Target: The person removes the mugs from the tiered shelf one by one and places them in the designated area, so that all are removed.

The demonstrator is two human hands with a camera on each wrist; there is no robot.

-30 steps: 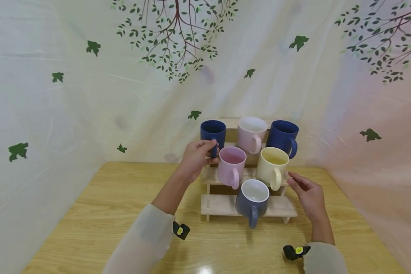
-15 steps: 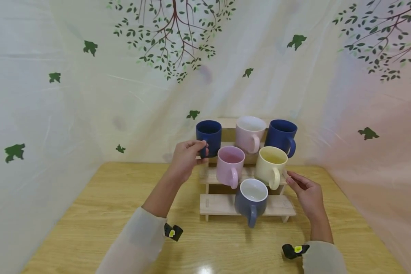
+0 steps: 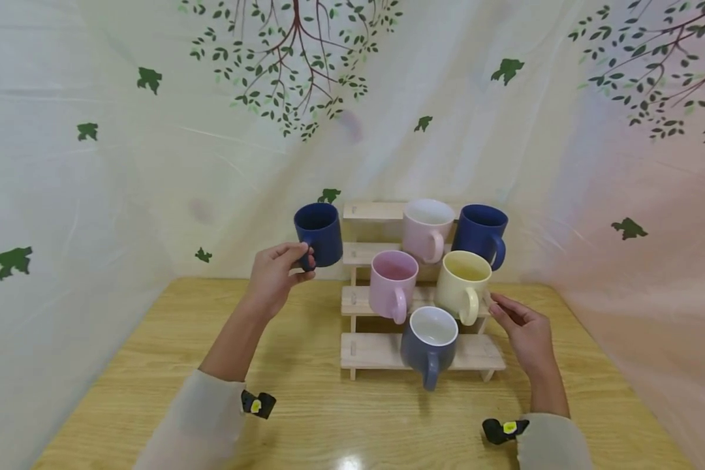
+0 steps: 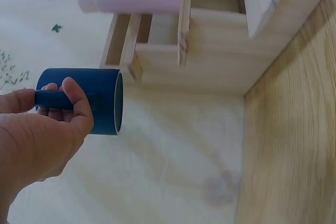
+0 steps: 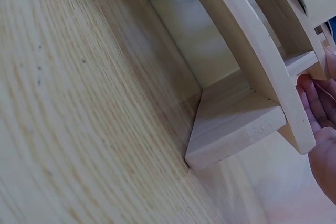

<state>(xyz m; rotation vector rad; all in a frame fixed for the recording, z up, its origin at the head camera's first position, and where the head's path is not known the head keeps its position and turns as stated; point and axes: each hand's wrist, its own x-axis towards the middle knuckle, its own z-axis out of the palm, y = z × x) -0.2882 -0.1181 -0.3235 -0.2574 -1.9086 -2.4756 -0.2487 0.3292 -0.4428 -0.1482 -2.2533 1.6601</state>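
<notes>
My left hand (image 3: 272, 277) grips a dark blue mug (image 3: 326, 238) by its handle, to the left of the tiered wooden rack (image 3: 367, 352). The left wrist view shows the same blue mug (image 4: 107, 100) apart from the rack, with thumb and fingers round the handle. With my right hand (image 3: 525, 329) I pinch the right end of the rack's second step from the front, beside a pale yellow mug (image 3: 455, 290). In the right wrist view, the right fingers (image 5: 310, 95) meet the step's end; part of that hand lies outside the frame.
On the rack's upper steps stand a pale pink mug (image 3: 421, 232) and another blue mug (image 3: 476, 228). Lower down are a pink mug (image 3: 388, 294) and a grey-blue mug (image 3: 420, 349). Behind the wooden table (image 3: 305, 418) hangs a leaf-patterned curtain (image 3: 241, 170).
My left hand has carried the blue mug off the rack's upper left and further left, uncovering the step ends there. The right hand stays at the rack's right end.
</notes>
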